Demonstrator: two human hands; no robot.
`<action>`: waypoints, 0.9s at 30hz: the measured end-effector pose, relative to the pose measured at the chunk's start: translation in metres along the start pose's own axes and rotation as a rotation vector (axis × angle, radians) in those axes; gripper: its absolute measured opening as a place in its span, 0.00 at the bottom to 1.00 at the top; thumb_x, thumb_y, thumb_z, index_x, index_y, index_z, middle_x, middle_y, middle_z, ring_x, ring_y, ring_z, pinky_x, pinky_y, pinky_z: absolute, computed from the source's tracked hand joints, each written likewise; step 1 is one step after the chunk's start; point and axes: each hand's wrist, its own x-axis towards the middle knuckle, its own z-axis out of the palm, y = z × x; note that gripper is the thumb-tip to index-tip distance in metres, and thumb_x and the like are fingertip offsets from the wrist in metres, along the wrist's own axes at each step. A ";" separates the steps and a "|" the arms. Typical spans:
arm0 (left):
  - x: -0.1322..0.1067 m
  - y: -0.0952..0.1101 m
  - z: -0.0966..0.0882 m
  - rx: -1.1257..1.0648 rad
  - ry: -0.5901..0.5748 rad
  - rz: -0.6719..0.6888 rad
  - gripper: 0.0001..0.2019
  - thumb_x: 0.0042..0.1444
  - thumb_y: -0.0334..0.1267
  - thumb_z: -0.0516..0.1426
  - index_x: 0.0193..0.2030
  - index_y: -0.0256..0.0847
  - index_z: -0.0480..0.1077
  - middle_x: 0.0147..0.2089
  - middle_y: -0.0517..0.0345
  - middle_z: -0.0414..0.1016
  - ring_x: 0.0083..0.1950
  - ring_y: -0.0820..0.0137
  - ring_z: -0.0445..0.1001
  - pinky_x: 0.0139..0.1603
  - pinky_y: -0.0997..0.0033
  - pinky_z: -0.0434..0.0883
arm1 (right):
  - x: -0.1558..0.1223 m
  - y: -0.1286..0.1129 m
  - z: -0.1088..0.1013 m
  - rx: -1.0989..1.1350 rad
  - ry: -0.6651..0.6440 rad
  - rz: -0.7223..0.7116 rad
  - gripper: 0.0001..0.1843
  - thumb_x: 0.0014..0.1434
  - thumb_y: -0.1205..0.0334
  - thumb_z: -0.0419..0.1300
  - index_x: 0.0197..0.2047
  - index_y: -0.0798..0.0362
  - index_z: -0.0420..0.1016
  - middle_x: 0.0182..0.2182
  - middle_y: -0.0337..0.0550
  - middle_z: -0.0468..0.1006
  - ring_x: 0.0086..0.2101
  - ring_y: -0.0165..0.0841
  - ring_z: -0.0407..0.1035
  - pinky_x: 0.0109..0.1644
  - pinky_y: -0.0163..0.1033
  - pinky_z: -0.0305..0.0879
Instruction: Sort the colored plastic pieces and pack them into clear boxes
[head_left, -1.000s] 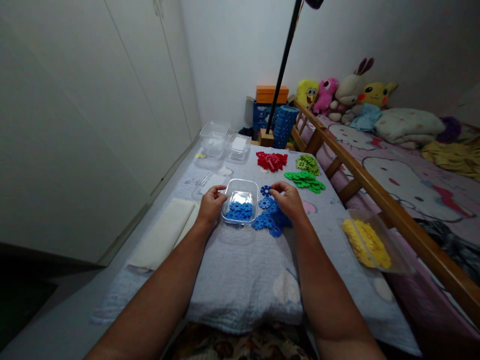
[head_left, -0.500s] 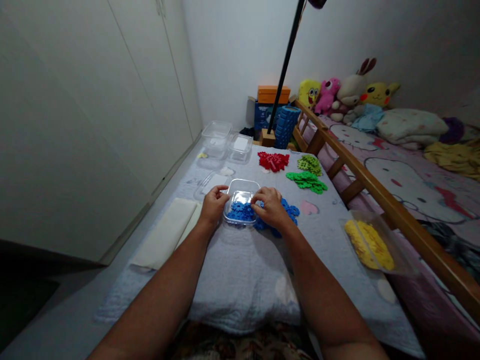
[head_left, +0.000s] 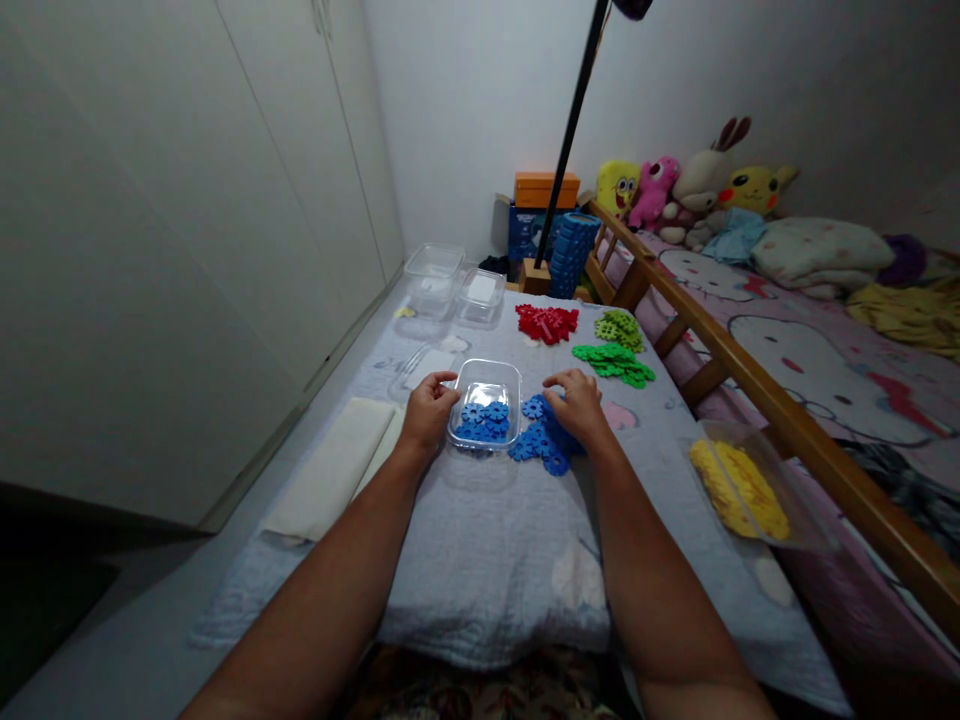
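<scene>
A clear plastic box (head_left: pixel 487 372) stands in the middle of the table, with blue snowflake-shaped building discs (head_left: pixel 482 424) lying in its near half. My left hand (head_left: pixel 429 408) grips the box's left rim between thumb and fingers. To the right of the box is a pile of loose blue discs (head_left: pixel 541 440). Over the right side of that pile is my right hand (head_left: pixel 579 402), its thumb and forefinger slightly apart and no disc visible between them. It hides part of the pile.
Red pieces (head_left: pixel 547 323), green pieces (head_left: pixel 613 364) and lime pieces (head_left: pixel 619 330) lie behind. Clear containers (head_left: pixel 435 262) stand far left, a lid (head_left: pixel 421 368) nearer. A folded cloth (head_left: pixel 330 470) lies left, a bag of yellow pieces (head_left: pixel 739 488) right, by the wooden bed rail (head_left: pixel 720 345).
My right hand has moved right, from above the box's right rim to the loose blue pile. My left hand and the box have stayed in place.
</scene>
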 end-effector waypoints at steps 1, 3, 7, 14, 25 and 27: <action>0.000 0.000 0.000 0.000 0.002 0.000 0.21 0.41 0.39 0.63 0.44 0.37 0.74 0.23 0.70 0.59 0.23 0.76 0.57 0.25 0.76 0.55 | 0.000 0.002 0.001 -0.028 -0.026 -0.007 0.14 0.63 0.58 0.59 0.50 0.47 0.82 0.52 0.50 0.74 0.56 0.48 0.61 0.58 0.51 0.56; 0.000 0.000 0.000 -0.004 0.001 -0.003 0.21 0.41 0.40 0.63 0.44 0.38 0.74 0.23 0.70 0.59 0.23 0.77 0.57 0.25 0.76 0.55 | -0.001 0.003 0.006 -0.080 -0.073 -0.042 0.16 0.62 0.55 0.61 0.52 0.47 0.81 0.53 0.50 0.74 0.55 0.49 0.61 0.57 0.51 0.57; 0.000 0.000 0.000 -0.009 -0.002 -0.008 0.21 0.40 0.40 0.63 0.44 0.37 0.73 0.22 0.71 0.58 0.22 0.77 0.56 0.24 0.76 0.54 | -0.005 0.001 0.013 -0.176 -0.140 -0.087 0.19 0.60 0.53 0.64 0.53 0.47 0.81 0.53 0.52 0.74 0.54 0.49 0.61 0.56 0.51 0.57; 0.000 0.000 0.000 0.007 -0.007 -0.007 0.21 0.41 0.40 0.63 0.45 0.37 0.73 0.23 0.70 0.60 0.23 0.76 0.57 0.24 0.75 0.54 | -0.004 -0.002 0.012 -0.190 -0.161 -0.050 0.15 0.61 0.56 0.63 0.50 0.47 0.82 0.51 0.52 0.77 0.54 0.48 0.65 0.54 0.49 0.59; 0.001 -0.002 0.000 0.016 -0.012 -0.007 0.21 0.42 0.40 0.63 0.46 0.38 0.73 0.22 0.71 0.59 0.22 0.76 0.57 0.24 0.75 0.55 | -0.003 -0.022 -0.004 0.325 0.124 -0.135 0.13 0.62 0.62 0.57 0.48 0.50 0.78 0.39 0.44 0.82 0.43 0.39 0.73 0.54 0.44 0.61; 0.001 -0.002 0.000 0.018 -0.014 -0.006 0.21 0.43 0.40 0.63 0.46 0.37 0.73 0.23 0.71 0.59 0.22 0.76 0.58 0.24 0.75 0.55 | -0.006 -0.036 -0.006 0.315 0.113 -0.188 0.08 0.61 0.63 0.59 0.44 0.49 0.77 0.40 0.43 0.82 0.45 0.39 0.72 0.57 0.46 0.58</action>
